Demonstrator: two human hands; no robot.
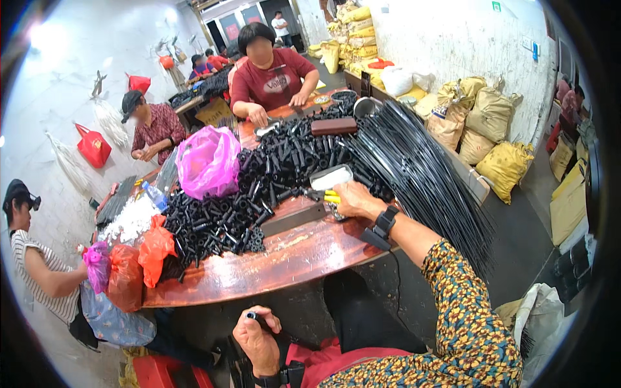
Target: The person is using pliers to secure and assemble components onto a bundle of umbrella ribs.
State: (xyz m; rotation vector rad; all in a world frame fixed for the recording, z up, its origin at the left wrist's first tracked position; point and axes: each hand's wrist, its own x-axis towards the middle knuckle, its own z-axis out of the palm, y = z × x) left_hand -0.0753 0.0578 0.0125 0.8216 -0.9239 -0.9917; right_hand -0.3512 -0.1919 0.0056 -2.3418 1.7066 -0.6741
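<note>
Over my lap, my left hand [260, 337] is closed around a thin black rod, its pale tip [251, 315] showing at the top of the fist. Across the table, my right hand [357, 200] is wrapped on the yellow handles of a pair of pliers [330, 195], whose dark jaws point left. Just beyond that hand lies a small white tray [331, 177]. A dark metal bar [294, 218] rests on the wood to its left. Heaped black plastic tubular parts [278, 155] cover the middle of the table, and long thin black rods [417, 171] fan out on the right.
A pink bag [208, 161] sits on the heap; orange bags [125, 278] stand at the left end of the reddish table [259, 275]. Co-workers sit at the far side and left. Stuffed yellow sacks [490, 113] line the right wall. A cable [396, 284] hangs below the table edge.
</note>
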